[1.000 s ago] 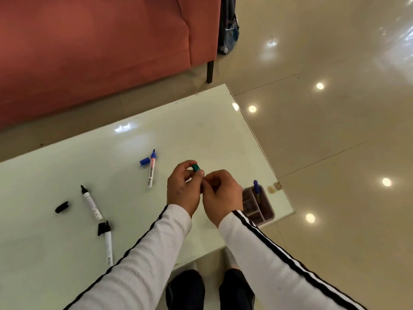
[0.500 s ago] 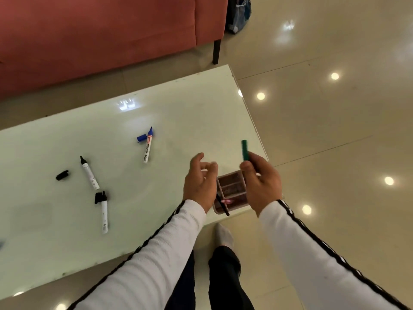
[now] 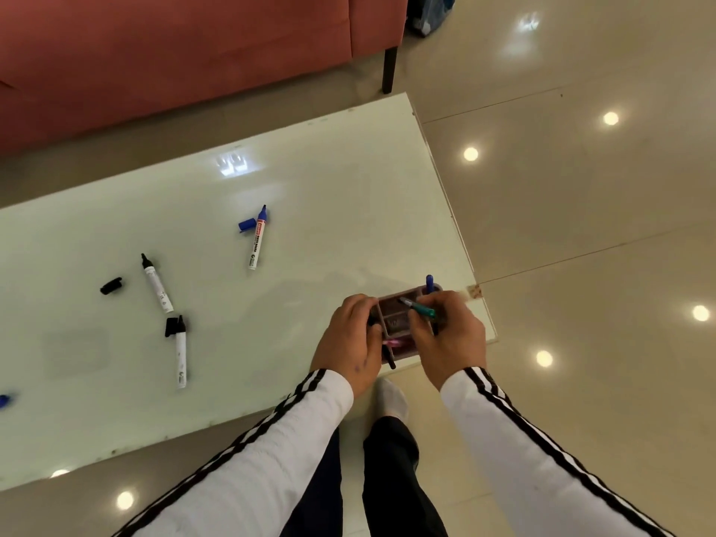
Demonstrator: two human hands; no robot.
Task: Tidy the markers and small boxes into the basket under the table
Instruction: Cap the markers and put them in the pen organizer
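A small brown compartmented basket [image 3: 395, 306] shows through the glass table's near right corner. My right hand [image 3: 449, 335] is shut on a green marker [image 3: 420, 308], holding it tilted over the basket. My left hand [image 3: 350, 339] grips the basket's left side. A blue marker [image 3: 429, 284] stands at the basket's far end. On the table lie an uncapped blue marker [image 3: 257, 242] with its blue cap [image 3: 246, 225] beside it, and two uncapped black markers [image 3: 157, 282] [image 3: 181, 352] with black caps [image 3: 111, 285] [image 3: 170, 326].
The pale glass table [image 3: 329, 188] ends at its right edge just beyond the basket. A red sofa [image 3: 174, 52] stands behind the table. Glossy floor tiles lie to the right. My legs and a white sock [image 3: 393, 399] are below the near edge. A blue object [image 3: 4, 401] sits at the far left.
My hands parted after capping the green marker. The right hand carried it right and down over the basket, and the left hand moved to the basket's side.
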